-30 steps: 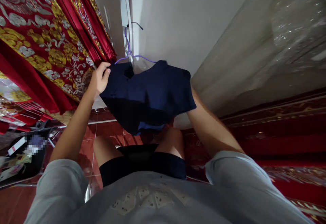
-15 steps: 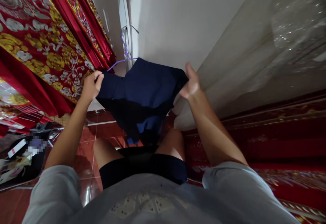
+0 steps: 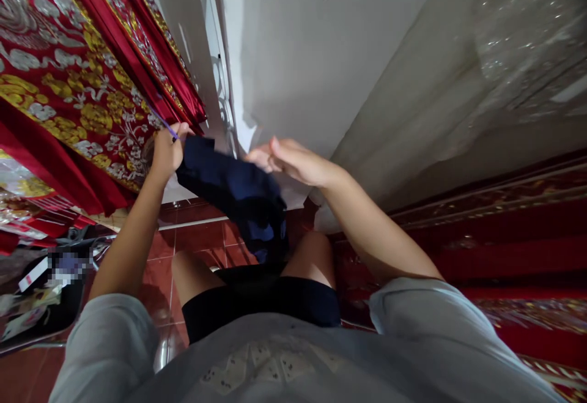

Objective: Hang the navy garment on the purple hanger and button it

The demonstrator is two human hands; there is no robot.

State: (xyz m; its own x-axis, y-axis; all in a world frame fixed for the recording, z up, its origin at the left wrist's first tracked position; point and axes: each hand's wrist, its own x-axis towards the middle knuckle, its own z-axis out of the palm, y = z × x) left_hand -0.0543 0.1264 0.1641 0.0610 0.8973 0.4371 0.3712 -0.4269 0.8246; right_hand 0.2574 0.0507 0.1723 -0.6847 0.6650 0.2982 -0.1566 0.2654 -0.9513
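My left hand point(image 3: 167, 151) is closed on one end of a dark navy garment point(image 3: 232, 189) together with a thin purple hanger wire point(image 3: 162, 122) that pokes out above the fingers. The garment hangs folded and bunched down toward my knees. My right hand point(image 3: 288, 161) hovers just right of the garment's top edge, fingers stretched out toward the left; whether it touches the cloth I cannot tell. Both hands are held up in front of a white wall corner point(image 3: 293, 54).
A red curtain with gold and silver flower embroidery point(image 3: 77, 79) hangs at the left. Red floor tiles point(image 3: 183, 238) lie below. A dark tray of cluttered items point(image 3: 36, 280) sits at lower left. A red patterned carpet or cloth point(image 3: 504, 238) runs along the right.
The garment, spread wide between both hands before, has collapsed into a narrow fold at my left hand. The hanger came off the wall. My right hand let go of the far edge and moved left.
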